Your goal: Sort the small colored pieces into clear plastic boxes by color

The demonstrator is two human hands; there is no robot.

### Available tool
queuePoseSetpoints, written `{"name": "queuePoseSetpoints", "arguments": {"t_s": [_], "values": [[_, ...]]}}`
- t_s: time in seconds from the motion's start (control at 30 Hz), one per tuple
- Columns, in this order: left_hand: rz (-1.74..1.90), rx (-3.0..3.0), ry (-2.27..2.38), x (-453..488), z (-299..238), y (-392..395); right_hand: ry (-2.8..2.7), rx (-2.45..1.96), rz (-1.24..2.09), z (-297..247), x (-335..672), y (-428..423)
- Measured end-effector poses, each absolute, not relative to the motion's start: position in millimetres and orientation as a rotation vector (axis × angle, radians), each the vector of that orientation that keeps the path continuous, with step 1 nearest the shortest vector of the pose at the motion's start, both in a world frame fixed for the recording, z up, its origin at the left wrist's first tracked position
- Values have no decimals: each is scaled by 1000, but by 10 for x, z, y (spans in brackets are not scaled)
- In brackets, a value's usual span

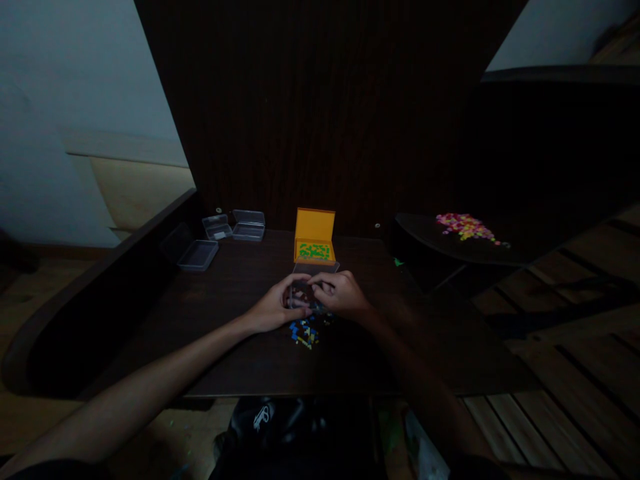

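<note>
My left hand (273, 308) and my right hand (340, 293) meet at the middle of a dark wooden table (240, 360), fingers curled round a small clear plastic box (304, 293) between them. Just below the hands lies a little heap of blue, yellow and dark small pieces (305, 331). Behind the hands stands an open orange box (315, 239) with green pieces in its tray and its lid upright.
Three clear plastic boxes lie at the table's back left: one open (197, 254), two further back (217, 227) (249, 225). A pile of pink and yellow pieces (466, 227) sits on a dark round surface at right. A dark panel rises behind the table.
</note>
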State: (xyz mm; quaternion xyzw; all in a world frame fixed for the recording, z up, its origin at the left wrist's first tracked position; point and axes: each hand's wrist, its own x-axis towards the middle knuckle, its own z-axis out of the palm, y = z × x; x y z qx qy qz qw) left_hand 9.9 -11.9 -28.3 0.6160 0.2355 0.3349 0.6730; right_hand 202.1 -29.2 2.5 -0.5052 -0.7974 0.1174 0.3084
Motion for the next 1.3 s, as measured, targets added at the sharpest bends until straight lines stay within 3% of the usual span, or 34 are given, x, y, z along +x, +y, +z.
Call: {"name": "queuePoseSetpoints", "arguments": {"t_s": [0.37, 0.77, 1.3], "values": [[817, 1431, 630, -2, -278, 47, -2526, -998, 962, 227, 2124, -404], [849, 1503, 708, -45, -270, 104, -2763, -1100, 718, 68, 2009, -367], [836, 1483, 688, -38, -208, 67, -2771, -1129, 725, 76, 2022, -363]]}}
